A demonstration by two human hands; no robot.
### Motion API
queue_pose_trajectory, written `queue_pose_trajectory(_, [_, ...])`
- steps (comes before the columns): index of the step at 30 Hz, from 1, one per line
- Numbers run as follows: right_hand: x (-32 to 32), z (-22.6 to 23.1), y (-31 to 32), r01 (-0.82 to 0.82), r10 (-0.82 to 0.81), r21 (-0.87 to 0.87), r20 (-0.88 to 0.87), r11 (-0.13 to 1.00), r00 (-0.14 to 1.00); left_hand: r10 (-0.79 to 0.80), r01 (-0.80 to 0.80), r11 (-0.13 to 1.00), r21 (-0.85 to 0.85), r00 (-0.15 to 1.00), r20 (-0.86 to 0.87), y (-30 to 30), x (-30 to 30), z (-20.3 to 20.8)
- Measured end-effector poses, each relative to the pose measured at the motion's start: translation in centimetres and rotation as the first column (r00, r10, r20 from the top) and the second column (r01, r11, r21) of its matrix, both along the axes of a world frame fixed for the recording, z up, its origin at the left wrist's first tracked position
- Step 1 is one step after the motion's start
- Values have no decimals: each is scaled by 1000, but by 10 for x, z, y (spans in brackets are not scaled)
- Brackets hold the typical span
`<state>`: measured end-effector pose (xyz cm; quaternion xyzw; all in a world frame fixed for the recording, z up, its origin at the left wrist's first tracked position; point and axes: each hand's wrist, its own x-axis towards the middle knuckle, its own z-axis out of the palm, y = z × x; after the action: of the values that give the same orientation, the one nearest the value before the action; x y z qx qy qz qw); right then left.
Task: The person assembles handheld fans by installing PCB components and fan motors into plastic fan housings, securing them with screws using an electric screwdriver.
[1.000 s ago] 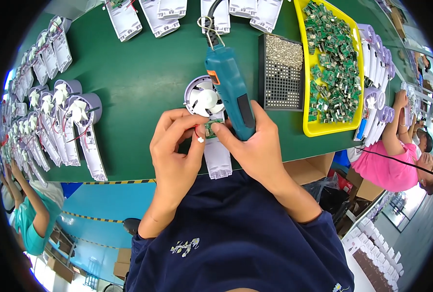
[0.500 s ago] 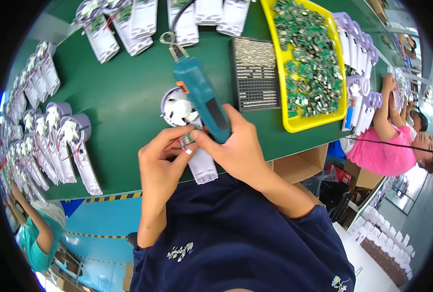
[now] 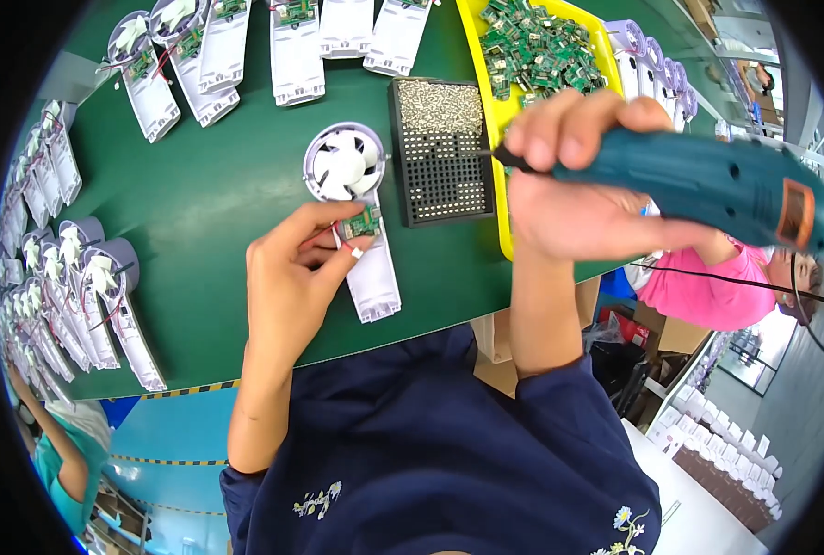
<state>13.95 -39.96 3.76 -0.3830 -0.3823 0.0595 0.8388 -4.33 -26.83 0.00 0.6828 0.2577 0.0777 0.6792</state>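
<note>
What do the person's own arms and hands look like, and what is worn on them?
The left hand and the right hand, the latter somewhat blurred, wear no gloves, and no watch or bracelet shows. The forearms are bare. The short sleeves are dark navy, belonging to a shirt with embroidered flowers on its front.

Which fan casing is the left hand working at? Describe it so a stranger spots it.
On the green table, find the black screw tray. Just left of it lies a lilac-ringed white fan casing, the left hand pinching its circuit board. Unlike the other casings, which are grouped, it lies alone.
</note>
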Motion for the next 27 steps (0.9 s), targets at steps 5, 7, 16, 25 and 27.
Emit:
queue_pose_trajectory(5, [-4,-17,22,163,-138,137,-175,977,975,-6,5,998,-65,1000,-18,1,8,1])
queue_pose_trajectory(7, [-6,-19,25,186,-157,142,-194,972,968,-2,0,998,-66,1000,-19,0,8,0])
queue_pose_trajectory(16, [-10,-27,30,156,-123,119,-247,980,961,-2,2,997,-81,1000,-1,1,10,0])
queue_pose_trajectory(25, [-13,-28,34,166,-128,99,-312,981,941,-11,12,997,-80,1000,15,2,9,-1])
queue_pose_trajectory(27, [-9,-31,33,101,-88,64,-174,993,981,-7,9,997,-72,1000,30,2,8,-1])
